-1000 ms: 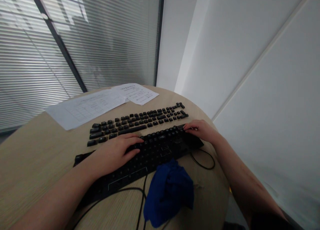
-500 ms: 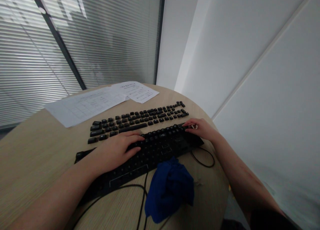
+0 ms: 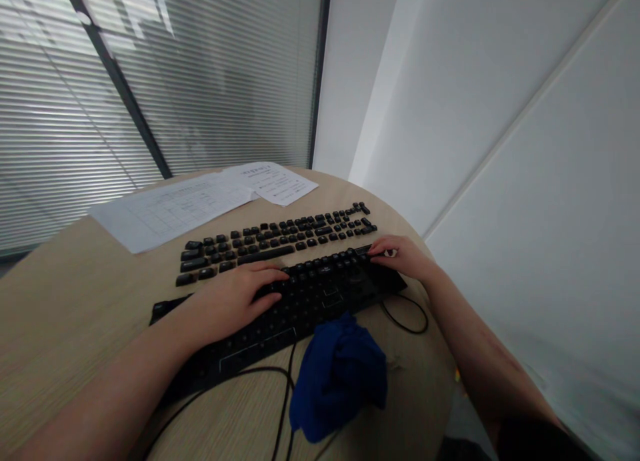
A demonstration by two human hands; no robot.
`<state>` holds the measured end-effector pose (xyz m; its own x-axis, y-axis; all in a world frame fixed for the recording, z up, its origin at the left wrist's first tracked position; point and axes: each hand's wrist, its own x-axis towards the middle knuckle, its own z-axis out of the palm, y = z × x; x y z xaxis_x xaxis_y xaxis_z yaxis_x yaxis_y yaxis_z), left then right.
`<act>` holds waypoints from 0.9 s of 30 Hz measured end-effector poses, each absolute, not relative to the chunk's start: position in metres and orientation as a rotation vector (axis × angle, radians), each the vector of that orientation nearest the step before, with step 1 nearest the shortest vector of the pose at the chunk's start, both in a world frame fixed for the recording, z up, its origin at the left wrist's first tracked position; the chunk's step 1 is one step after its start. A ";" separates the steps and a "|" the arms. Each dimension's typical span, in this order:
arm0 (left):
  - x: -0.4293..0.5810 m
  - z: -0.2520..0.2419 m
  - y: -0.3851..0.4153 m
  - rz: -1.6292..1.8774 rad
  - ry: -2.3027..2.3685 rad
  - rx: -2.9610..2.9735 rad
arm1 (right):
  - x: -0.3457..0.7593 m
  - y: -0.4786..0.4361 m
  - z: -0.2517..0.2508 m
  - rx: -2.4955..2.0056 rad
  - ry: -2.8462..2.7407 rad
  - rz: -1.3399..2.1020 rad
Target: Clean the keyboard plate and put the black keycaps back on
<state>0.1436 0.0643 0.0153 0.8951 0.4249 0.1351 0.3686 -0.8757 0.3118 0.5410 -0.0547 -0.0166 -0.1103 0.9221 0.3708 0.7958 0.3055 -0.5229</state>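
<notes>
A black keyboard (image 3: pixel 310 302) lies at a slant on the table before me, many of its keycaps off and a row of caps still along its far edge. My left hand (image 3: pixel 245 294) rests across its middle, thumb and fingers apart, the fingertips touching the keys of that row. At the keyboard's right end, my right hand (image 3: pixel 395 255) has its thumb and fingers drawn together by the last keys. Whatever sits between those fingertips is too small to make out. Beyond the keyboard, several loose black keycaps (image 3: pixel 265 255) stand in rows, with a long spacebar among them.
A crumpled blue cloth (image 3: pixel 340 377) lies in front of the keyboard. Black cable (image 3: pixel 265 369) runs toward me, and another loop (image 3: pixel 425 322) curls at the right. Printed papers (image 3: pixel 185 207) spread over the far side of the round wooden table (image 3: pixel 65 294). A white wall borders the right.
Both hands stay at nearly the same places on the keyboard. The right hand's fingers have shifted very slightly; the keycaps and cloth look unchanged.
</notes>
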 end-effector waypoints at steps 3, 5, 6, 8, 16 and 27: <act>0.143 0.015 0.065 0.299 0.587 2.776 | 0.542 -0.056 -0.019 -1.580 -1.848 0.279; 0.143 0.015 0.065 0.296 0.585 2.780 | 0.543 -0.056 -0.021 -1.611 -1.774 0.300; 0.143 0.015 0.065 0.294 0.587 2.782 | 0.543 -0.056 -0.021 -1.622 -1.734 0.309; 0.143 0.016 0.065 0.285 0.596 2.781 | 0.543 -0.057 -0.022 -1.633 -1.664 0.322; 0.144 0.018 0.063 0.305 0.607 2.749 | 0.544 -0.056 -0.023 -1.659 -1.659 0.332; 0.145 0.016 0.064 0.319 0.597 2.740 | 0.538 -0.057 -0.015 -1.552 -1.885 0.210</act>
<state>0.1445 0.0637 0.0163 0.8880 0.4356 0.1476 0.3647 -0.8624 0.3510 0.5383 -0.0566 -0.0152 -0.0606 0.9170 0.3942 0.8078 0.2770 -0.5203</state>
